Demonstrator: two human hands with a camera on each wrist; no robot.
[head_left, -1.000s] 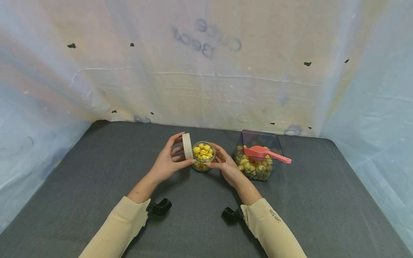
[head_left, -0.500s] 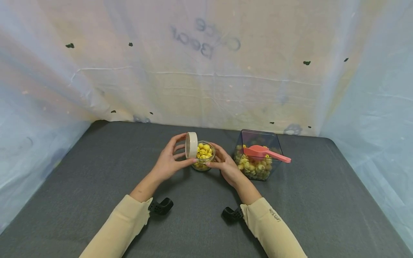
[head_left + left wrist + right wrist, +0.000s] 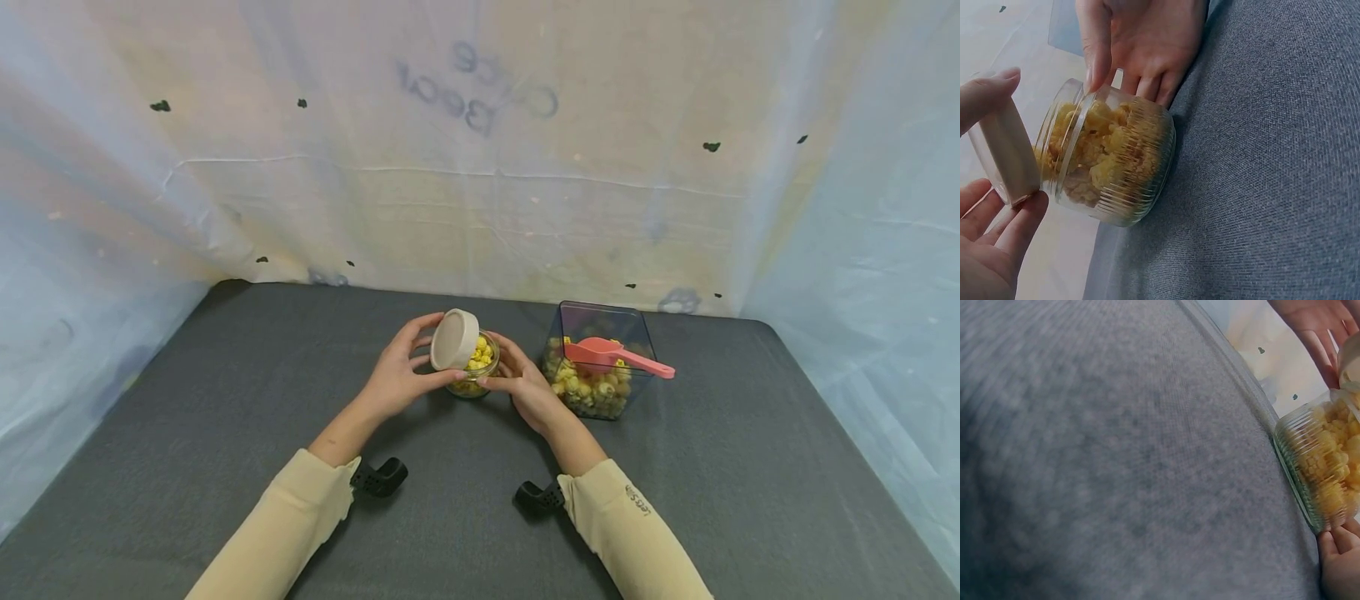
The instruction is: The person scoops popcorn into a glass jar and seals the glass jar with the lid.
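A glass jar of yellow popcorn stands upright on the grey table; ribs show on its side in the left wrist view. My left hand grips a cream lid by its edge, thumb at the near side and fingers at the far side. The lid tilts over the left part of the jar's mouth and covers some of the popcorn. My right hand holds the jar from the right, its thumb near the neck and its fingers behind.
Right of the jar stands a clear dark-tinted box with popcorn in it. A pink scoop lies across its top, handle over the right rim. Plastic sheeting rises behind the table.
The lid has turned from standing on edge beside the jar to leaning over its mouth. My left hand has shifted slightly right with it; my right hand stays in place.
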